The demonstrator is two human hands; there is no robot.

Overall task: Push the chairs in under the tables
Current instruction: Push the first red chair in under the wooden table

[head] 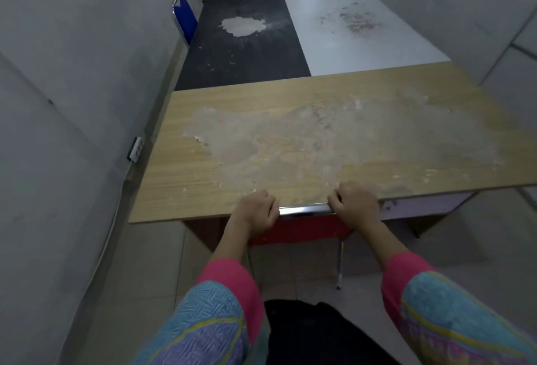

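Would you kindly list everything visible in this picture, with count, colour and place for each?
Red chair: one, chrome top rail, pushed against the near edge of the wooden table.
Wooden table: one, light brown with pale powdery smears, nearest.
Black table: one, white powder patch, behind on the left.
White table: one, dirty marks, behind on the right.
Blue chair: one, beside the black table's left edge.
Wall socket: one, white, left wall, cable hanging down.
Left hand: grips the chair rail.
Right hand: grips the chair rail.
Sleeves: two, pink and turquoise.
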